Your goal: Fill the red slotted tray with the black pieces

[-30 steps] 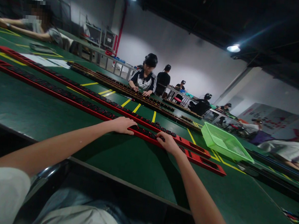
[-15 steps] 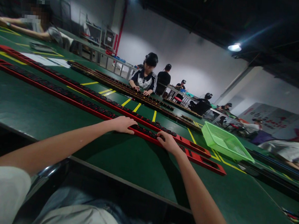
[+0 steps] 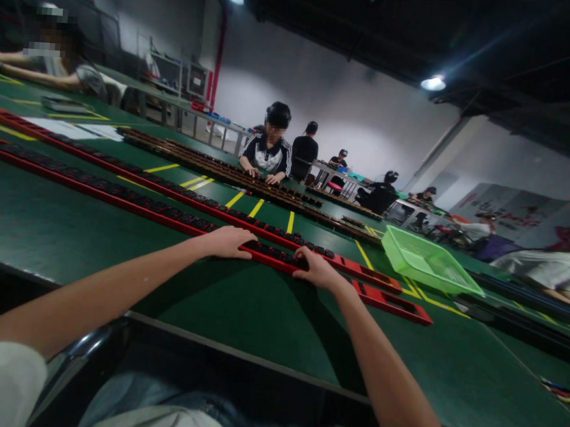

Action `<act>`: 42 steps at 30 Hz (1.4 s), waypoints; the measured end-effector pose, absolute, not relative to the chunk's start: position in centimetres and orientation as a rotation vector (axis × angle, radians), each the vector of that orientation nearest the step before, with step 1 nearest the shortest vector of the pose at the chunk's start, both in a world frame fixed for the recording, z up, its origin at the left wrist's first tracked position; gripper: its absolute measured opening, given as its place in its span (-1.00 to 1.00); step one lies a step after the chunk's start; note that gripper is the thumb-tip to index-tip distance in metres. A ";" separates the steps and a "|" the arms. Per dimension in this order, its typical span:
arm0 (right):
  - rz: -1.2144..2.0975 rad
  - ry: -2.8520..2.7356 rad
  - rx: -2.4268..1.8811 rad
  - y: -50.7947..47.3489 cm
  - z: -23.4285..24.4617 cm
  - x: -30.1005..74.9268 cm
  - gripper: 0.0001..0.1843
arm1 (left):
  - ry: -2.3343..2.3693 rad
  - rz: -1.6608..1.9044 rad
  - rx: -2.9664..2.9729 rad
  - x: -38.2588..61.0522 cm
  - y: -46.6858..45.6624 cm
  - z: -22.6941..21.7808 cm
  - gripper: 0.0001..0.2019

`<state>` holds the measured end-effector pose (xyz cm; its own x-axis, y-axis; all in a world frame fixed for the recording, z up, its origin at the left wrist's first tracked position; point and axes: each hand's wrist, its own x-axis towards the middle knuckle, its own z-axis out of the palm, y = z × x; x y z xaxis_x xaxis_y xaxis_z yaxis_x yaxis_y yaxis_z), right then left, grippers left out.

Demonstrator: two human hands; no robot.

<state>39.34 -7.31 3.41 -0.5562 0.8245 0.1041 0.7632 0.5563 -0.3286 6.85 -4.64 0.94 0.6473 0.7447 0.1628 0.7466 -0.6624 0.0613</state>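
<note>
A long red slotted frame [image 3: 408, 308] runs across the green table in front of me, with a row of small black pieces [image 3: 273, 250] set along it. My left hand [image 3: 231, 241] lies over this frame, fingers across the top and thumb along its near side. Farther right, my right hand [image 3: 316, 269] grips the same frame, thumb at the near edge and curled fingers over the black pieces. Whether it also pinches one of those pieces is hidden. Just beyond lies a second, similar red frame [image 3: 375, 278], parallel and touched by neither hand.
A light green plastic basket [image 3: 430, 269] stands at the right behind the frames. Long brown strips [image 3: 191, 158] lie across the table, where a co-worker [image 3: 267, 147] has both hands on them. White sheets [image 3: 61, 129] lie at the left. Dark bars [image 3: 532, 309] occupy the right side.
The camera view has shifted slightly. My right hand's thumb and fingers have shifted a little at the near frame; my left hand remains on it.
</note>
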 end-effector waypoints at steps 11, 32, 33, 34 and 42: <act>0.392 -2.484 -1.451 -7.8 4.3 42.3 -0.43 | -1.282 -0.288 -2.837 6.7 -4.6 1.0 -0.42; 0.202 -2.565 -1.281 -7.9 2.9 39.8 -0.50 | -1.340 -0.252 -2.858 6.9 -4.9 1.3 -0.39; 0.214 -2.565 -1.275 -8.0 3.0 39.7 -0.51 | -1.342 -0.251 -2.860 6.9 -5.0 1.4 -0.40; 0.228 -2.564 -1.270 -8.0 3.1 39.6 -0.52 | -1.347 -0.250 -2.862 6.9 -5.1 1.5 -0.41; 0.233 -2.580 -1.267 -8.2 3.3 39.5 -0.54 | -1.341 -0.256 -2.864 6.9 -4.7 1.2 -0.40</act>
